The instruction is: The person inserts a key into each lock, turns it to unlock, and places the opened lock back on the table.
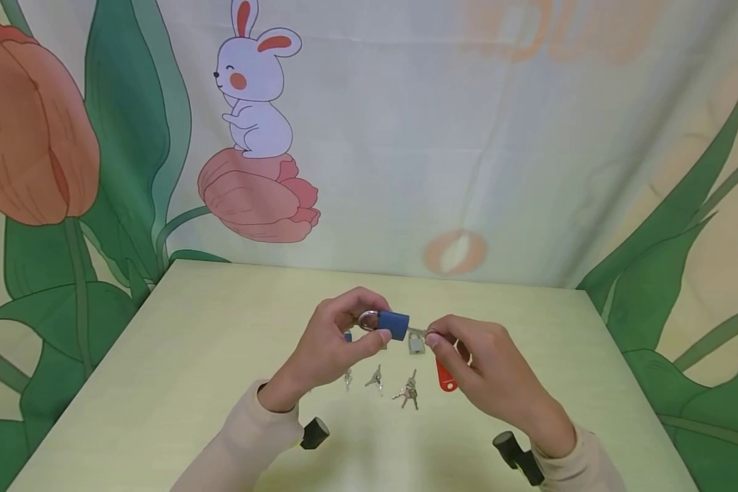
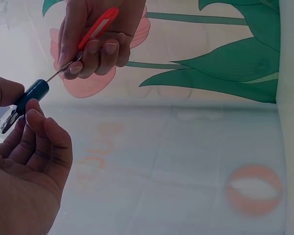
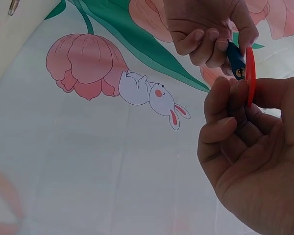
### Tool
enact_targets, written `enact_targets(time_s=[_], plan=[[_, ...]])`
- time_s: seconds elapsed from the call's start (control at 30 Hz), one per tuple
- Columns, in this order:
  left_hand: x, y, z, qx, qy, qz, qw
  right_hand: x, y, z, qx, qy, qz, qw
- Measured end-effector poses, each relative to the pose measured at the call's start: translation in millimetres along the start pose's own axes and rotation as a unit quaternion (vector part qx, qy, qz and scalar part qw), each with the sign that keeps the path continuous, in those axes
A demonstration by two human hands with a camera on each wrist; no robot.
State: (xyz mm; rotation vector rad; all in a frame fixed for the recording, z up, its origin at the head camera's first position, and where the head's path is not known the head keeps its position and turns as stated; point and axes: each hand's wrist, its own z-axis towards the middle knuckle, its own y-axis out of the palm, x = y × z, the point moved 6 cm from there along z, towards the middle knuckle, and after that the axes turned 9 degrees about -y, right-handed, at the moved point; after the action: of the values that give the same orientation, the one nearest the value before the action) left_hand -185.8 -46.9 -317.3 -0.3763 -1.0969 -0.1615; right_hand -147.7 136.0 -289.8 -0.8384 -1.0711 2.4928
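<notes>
My left hand [image 1: 335, 335] holds a blue padlock [image 1: 393, 325] between thumb and fingers, its silver shackle toward the palm and its base toward the right. My right hand [image 1: 488, 362] pinches a thin metal key [image 1: 416, 331] by its head. In the left wrist view the key's blade [image 2: 54, 76] reaches the base of the padlock [image 2: 36, 91]; how deep it goes in, I cannot tell. A red key tag [image 1: 446, 376] hangs from the key beneath the right hand. The right wrist view shows this tag [image 3: 250, 73] edge-on, partly covering the padlock [image 3: 235, 58].
Beyond the hands on the pale table [image 1: 221, 328] lies a silver padlock [image 1: 416, 344]. A small blue thing [image 1: 348, 337] shows partly behind the left hand. Nearer lie a bunch of keys [image 1: 409, 391], a smaller bunch [image 1: 376, 378] and further keys [image 1: 348, 379]. A printed cloth [image 1: 381, 137] hangs behind.
</notes>
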Motion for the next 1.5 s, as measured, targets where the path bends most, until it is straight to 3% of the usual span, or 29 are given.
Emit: enact_targets(time_s=[0.53,0.83,1.0,1.23,1.5], plan=[[-0.6,0.3,-1.3,-0.005,0.007,-0.001,1.0000,-2,3,3,0.005,-0.024,-0.018,1.000],[-2.4,3.6,-1.7,-0.003,0.000,0.006,1.0000,-1,2,2,0.010,-0.013,-0.028,0.999],[-2.0,5.1,-2.0,-0.001,0.003,0.000,1.0000,-1,3,1,0.018,-0.009,-0.025,0.999],[-1.1,14.3,-2.3,-0.027,0.020,0.005,0.9994,-5,8,2,0.027,-0.033,-0.006,0.999],[-0.6,16.0,-2.4,-0.021,0.024,-0.003,0.9995,-6,9,2,0.033,-0.032,-0.001,0.999]])
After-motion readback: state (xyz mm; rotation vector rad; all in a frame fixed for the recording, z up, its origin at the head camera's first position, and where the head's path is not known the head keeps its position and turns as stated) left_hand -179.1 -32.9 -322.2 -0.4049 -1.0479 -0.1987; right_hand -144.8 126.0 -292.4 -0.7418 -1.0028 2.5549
